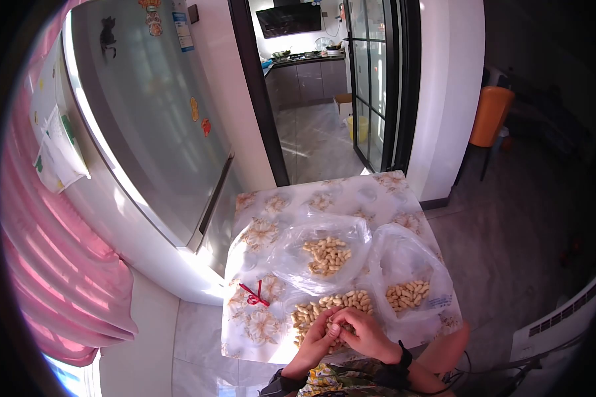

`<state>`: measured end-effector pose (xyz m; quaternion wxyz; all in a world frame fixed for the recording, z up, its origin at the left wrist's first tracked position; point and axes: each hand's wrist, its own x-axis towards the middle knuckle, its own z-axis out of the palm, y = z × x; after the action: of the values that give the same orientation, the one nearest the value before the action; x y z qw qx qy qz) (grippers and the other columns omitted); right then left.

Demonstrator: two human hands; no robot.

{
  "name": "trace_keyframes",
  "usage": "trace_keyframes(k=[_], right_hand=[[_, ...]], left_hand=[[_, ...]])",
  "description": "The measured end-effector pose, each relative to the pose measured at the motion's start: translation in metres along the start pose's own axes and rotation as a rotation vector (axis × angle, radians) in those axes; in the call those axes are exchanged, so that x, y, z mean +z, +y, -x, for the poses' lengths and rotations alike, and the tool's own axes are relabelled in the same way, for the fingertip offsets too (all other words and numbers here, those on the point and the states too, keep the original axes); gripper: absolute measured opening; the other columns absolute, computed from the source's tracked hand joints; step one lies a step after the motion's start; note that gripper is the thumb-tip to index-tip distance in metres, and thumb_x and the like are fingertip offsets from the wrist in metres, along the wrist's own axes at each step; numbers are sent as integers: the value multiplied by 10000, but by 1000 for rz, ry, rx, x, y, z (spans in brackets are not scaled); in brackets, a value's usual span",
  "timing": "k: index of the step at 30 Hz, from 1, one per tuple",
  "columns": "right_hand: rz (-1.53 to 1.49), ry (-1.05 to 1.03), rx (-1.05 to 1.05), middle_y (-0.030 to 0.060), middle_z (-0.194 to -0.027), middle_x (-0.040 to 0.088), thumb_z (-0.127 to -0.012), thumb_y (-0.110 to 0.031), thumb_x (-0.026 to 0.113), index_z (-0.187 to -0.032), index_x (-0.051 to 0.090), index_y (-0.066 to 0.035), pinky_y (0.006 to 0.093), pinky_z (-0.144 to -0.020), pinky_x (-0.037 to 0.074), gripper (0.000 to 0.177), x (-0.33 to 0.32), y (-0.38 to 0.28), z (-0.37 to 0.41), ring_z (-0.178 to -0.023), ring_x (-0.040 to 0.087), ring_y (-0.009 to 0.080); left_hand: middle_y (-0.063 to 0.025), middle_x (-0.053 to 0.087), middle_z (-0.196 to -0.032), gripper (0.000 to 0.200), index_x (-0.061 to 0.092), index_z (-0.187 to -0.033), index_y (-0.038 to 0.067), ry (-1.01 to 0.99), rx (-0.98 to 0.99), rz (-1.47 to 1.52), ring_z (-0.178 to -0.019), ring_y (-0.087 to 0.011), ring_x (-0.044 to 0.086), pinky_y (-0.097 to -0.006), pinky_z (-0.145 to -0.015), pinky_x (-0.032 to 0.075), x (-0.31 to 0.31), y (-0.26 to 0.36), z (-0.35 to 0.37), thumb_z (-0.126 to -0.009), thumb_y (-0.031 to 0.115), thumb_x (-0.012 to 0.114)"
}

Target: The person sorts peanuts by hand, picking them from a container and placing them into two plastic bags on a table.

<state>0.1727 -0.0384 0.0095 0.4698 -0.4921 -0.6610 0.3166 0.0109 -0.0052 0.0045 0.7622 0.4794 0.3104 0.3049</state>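
Observation:
My left hand (316, 339) and my right hand (364, 335) meet over a pile of peanuts in their shells (308, 315) at the table's near edge. The fingers of both hands are pinched together; what they hold between them is too small to make out. Behind the pile, a clear plastic bag (286, 255) lies spread open with peanuts (327, 256) in it. Another clear bag (385, 249), to the right, also holds peanuts (408, 295). A red tie or ribbon (253, 296) rests on the table left of the pile.
The table (245, 334) has a flowered cover. A fridge (152, 112) stands at the left, beside a pink curtain (66, 264). Beyond the table, a glass door (371, 92) stands open to a kitchen. An orange chair (492, 116) is at the right.

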Motion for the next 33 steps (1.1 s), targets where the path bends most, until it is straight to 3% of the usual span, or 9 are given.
trace_keyframes(k=[6, 14, 21, 24, 27, 29, 30, 31, 33], right_hand=[[-5, 7, 24, 113, -1002, 627, -856, -85, 665, -992, 579, -43, 392, -791, 510, 166, -1, -4, 2, -966, 623, 326], [-5, -34, -51, 112, -1030, 623, -863, -66, 644, -1022, 584, -49, 370, -783, 519, 171, -1, 1, 2, -967, 629, 316], [-4, -8, -20, 113, -1016, 628, -867, -67, 644, -1015, 588, -44, 366, -771, 515, 159, -2, -3, 2, -953, 632, 314], [-42, 18, 24, 116, -1000, 630, -881, -78, 644, -1030, 602, -40, 355, -753, 512, 159, 0, -1, 3, -926, 639, 299], [-70, 40, 72, 113, -971, 641, -885, -83, 655, -1041, 618, -38, 351, -728, 513, 166, -1, -4, 3, -874, 648, 284], [-67, 150, -5, 105, -946, 657, -876, -78, 672, -1043, 630, -39, 353, -710, 515, 176, -1, -9, 4, -833, 654, 267], [-40, 185, 7, 106, -937, 670, -856, -78, 698, -1020, 641, -37, 351, -718, 519, 179, -2, -7, 6, -834, 660, 265], [-40, 186, 6, 106, -937, 670, -856, -78, 698, -1020, 641, -37, 351, -718, 519, 179, -7, -12, 7, -834, 660, 265], [113, 225, -114, 107, -948, 674, -842, -88, 715, -1002, 649, -39, 345, -727, 521, 180, -28, -36, 5, -852, 663, 269]], left_hand=[[13, 551, -960, 500, 345, -1445, 54, -14, -20, 8, -698, -32, 473, -173, -597, 382, 6, 9, 2, -1017, 229, 537], [-12, 542, -1130, 577, 333, -1448, 37, -50, 67, -74, -901, -51, 511, -190, -725, 442, -3, -6, -1, -982, 243, 605], [-6, 551, -1103, 535, 331, -1451, 34, -9, -17, -16, -870, -45, 513, -185, -714, 443, 3, 1, 0, -1013, 249, 549], [8, 567, -1006, 480, 366, -1440, 41, 34, 17, -36, -797, -45, 515, -180, -676, 435, 4, 2, -1, -1038, 274, 488], [20, 566, -892, 435, 428, -1408, 43, 60, -5, 10, -714, -47, 504, -182, -623, 422, 3, 1, -1, -1051, 292, 448], [20, 551, -800, 397, 474, -1369, 41, 81, -31, 58, -646, -52, 487, -186, -581, 406, 1, 4, 0, -1053, 280, 441], [4, 550, -775, 326, 552, -1257, 34, 133, -6, 62, -608, -64, 479, -198, -557, 402, 3, 5, 1, -1051, 264, 448], [4, 550, -775, 326, 552, -1257, 34, 133, -6, 61, -608, -64, 479, -198, -557, 402, 3, 5, 2, -1051, 264, 448], [-8, 557, -763, 273, 595, -1106, 32, 185, 60, 87, -589, -74, 475, -205, -543, 396, 1, 3, 3, -1049, 259, 456]])
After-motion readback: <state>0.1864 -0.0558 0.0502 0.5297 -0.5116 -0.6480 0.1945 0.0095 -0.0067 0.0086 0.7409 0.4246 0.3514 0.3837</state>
